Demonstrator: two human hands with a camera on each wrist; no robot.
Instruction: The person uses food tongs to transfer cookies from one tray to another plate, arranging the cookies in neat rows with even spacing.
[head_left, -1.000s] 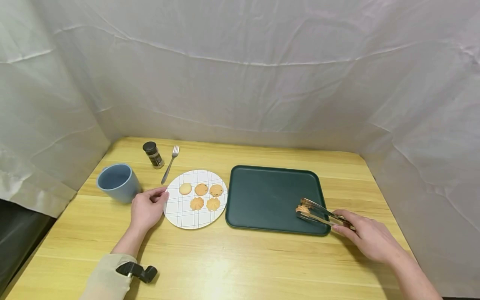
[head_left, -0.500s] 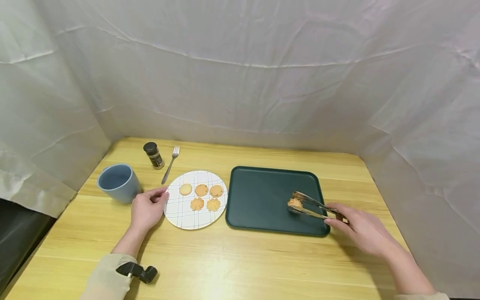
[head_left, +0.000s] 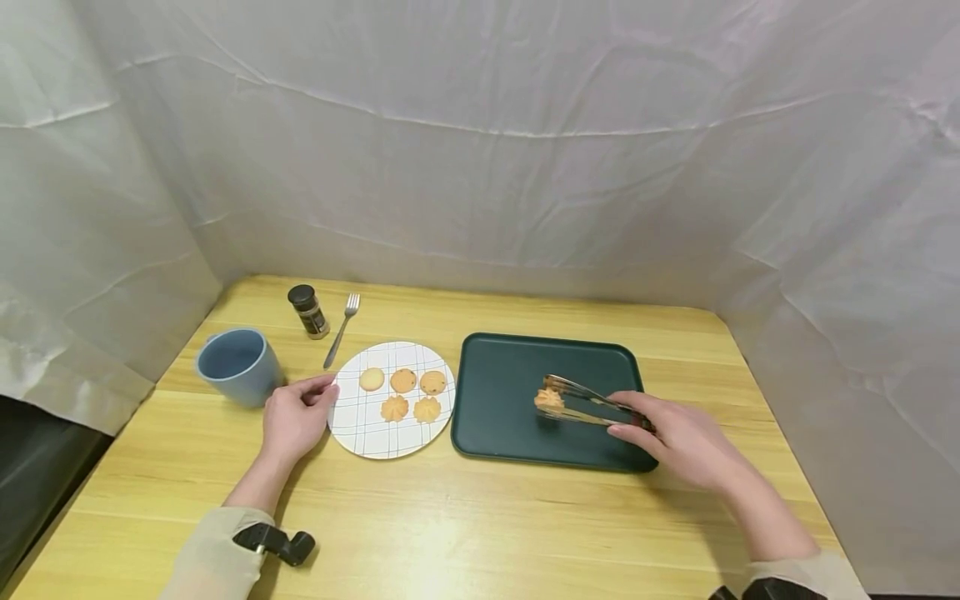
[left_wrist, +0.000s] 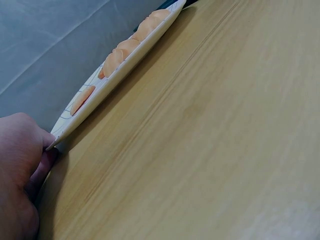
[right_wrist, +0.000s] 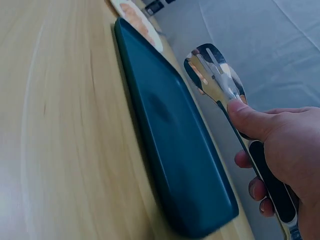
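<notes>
My right hand point(head_left: 678, 437) grips a pair of metal tongs point(head_left: 592, 415) and squeezes them around a ridged, piped cookie point(head_left: 550, 400). Tongs and cookie hang over the dark green tray point(head_left: 495, 433), whose surface carries their shadow in the right wrist view. Slots show in the broad head of the tongs point(right_wrist: 212, 72), which hides most of the cookie there. On the left, my left hand point(head_left: 296, 421) pinches the rim of a white checked plate point(head_left: 360, 429), thumb on top in the left wrist view. Several cookies point(head_left: 402, 381) lie on the plate in two rows, some round, some star-shaped.
A blue mug point(head_left: 243, 367) stands just left of my left hand. Behind the plate are a black-capped spice jar point(head_left: 308, 312) and a fork point(head_left: 342, 329). Pale cloth point(head_left: 480, 192) walls in the wooden table point(head_left: 450, 533) at the back and sides.
My right hand has carried the tongs and the cookie leftward, from the tray's right end to over its middle. The left hand and the plate have stayed in place.
</notes>
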